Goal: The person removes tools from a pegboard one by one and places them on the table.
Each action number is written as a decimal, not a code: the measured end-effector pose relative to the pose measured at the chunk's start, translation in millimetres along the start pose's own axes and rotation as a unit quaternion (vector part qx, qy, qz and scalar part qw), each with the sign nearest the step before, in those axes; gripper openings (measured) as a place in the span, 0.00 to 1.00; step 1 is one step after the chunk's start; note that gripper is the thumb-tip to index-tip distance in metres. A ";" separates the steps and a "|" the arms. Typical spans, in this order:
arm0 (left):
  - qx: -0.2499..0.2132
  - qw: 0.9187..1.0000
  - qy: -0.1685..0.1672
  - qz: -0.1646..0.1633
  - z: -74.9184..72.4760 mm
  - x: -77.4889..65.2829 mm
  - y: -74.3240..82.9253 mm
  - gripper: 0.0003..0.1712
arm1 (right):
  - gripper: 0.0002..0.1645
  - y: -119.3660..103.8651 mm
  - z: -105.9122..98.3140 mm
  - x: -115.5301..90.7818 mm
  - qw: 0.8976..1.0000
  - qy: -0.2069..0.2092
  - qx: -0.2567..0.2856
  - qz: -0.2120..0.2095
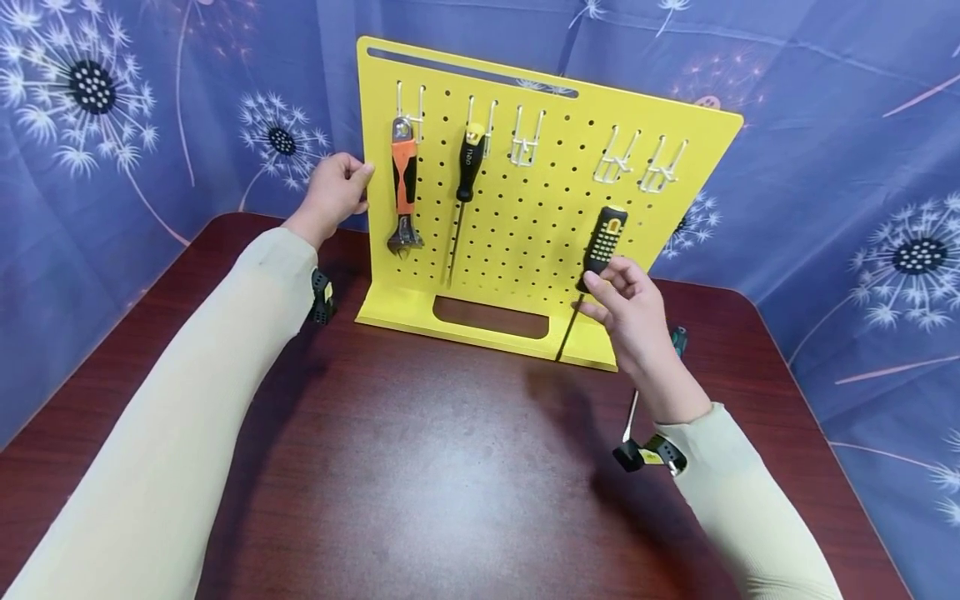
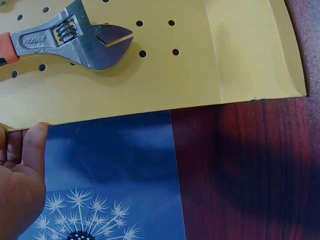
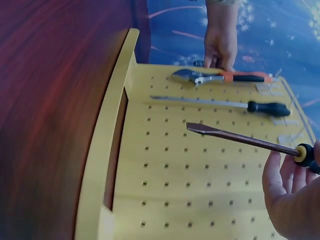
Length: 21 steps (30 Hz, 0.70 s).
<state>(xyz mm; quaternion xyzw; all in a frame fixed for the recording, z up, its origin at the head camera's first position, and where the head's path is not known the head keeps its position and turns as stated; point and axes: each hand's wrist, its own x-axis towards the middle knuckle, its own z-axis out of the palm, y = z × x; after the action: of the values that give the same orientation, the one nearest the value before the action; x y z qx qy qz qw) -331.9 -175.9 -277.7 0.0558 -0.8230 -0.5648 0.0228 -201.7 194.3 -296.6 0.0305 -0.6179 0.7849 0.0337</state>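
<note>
My left hand (image 1: 335, 190) pinches the left edge of a yellow pegboard (image 1: 525, 242), its thumb and fingers at the rim in the left wrist view. A black screwdriver (image 1: 602, 240) with a flat blade is held by its handle in my right hand (image 1: 633, 312), in front of the board's right side, blade pointing down. On the board hang an adjustable wrench (image 1: 405, 179) with orange and black grip, and a second screwdriver (image 1: 469, 162) with a black handle and yellow top. In the right wrist view the held screwdriver's flat tip (image 3: 200, 128) stands apart from the board.
Metal hooks (image 1: 527, 137) in the upper middle and hooks (image 1: 617, 157) at the upper right hold nothing. Another screwdriver with a green handle (image 1: 678, 340) lies on the dark wooden table (image 1: 420, 467), partly behind my right wrist. Blue dandelion-patterned cloth (image 1: 225, 75) stands behind and beside the table.
</note>
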 end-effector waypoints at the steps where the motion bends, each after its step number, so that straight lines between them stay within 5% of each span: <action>1: 0.001 1.000 -0.001 0.002 0.1 0.1 -0.1 0.12 | 0.15 0.2 -5.3 -1.5 1.000 0.004 0.006 0.002; 21: -0.007 1.000 -0.003 -0.001 1.8 -1.9 1.1 0.13 | 0.07 2.0 -88.3 -21.4 0.997 0.034 -0.025 0.070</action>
<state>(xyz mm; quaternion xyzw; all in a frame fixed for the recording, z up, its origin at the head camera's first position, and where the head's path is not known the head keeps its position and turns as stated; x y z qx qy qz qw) -330.3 -173.6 -277.3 0.0542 -0.8191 -0.5708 0.0201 -181.2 279.4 -321.2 -0.0403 -0.6367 0.7701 0.0001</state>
